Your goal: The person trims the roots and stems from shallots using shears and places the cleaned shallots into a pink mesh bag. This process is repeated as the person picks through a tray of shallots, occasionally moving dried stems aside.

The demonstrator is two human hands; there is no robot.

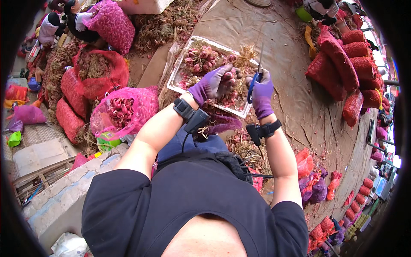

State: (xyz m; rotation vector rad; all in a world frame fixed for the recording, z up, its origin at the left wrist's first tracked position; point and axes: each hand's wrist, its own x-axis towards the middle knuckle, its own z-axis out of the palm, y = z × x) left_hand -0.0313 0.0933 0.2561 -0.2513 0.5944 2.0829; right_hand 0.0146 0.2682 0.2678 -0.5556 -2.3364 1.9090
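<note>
Left hand (214, 83): gloved in purple and grey, raised over the white tray; its fingers are curled around a small bunch of red bulbs (230, 79), though the exact press of each fingertip is too small to tell.
Right hand (262, 92): in a matching glove, closed on the blue-handled scissors (251, 89); the thin blade points away from the body, and whether the blades are parted cannot be told.
White tray (175, 89): lies on the brown ground sheet (231, 21) in front of the person; a heap of loose bulbs (201, 59) fills its left part, while dry stalks (248, 52) lie at its far right corner, just beyond the hands.
Pink mesh bag (147, 100): stands open to the left of the tray, near the left forearm, with more red bulbs inside.
Step in hand: trimming, by all appearances; one hand presents the bunch, the other has the scissors ready just beside it, and the two hands are near each other.
Next move: seems to call for a steady left hold with the stalk ends turned toward the scissors; the blades would need to meet the stems close above the bulbs, clear of the gloved left fingers.
</note>
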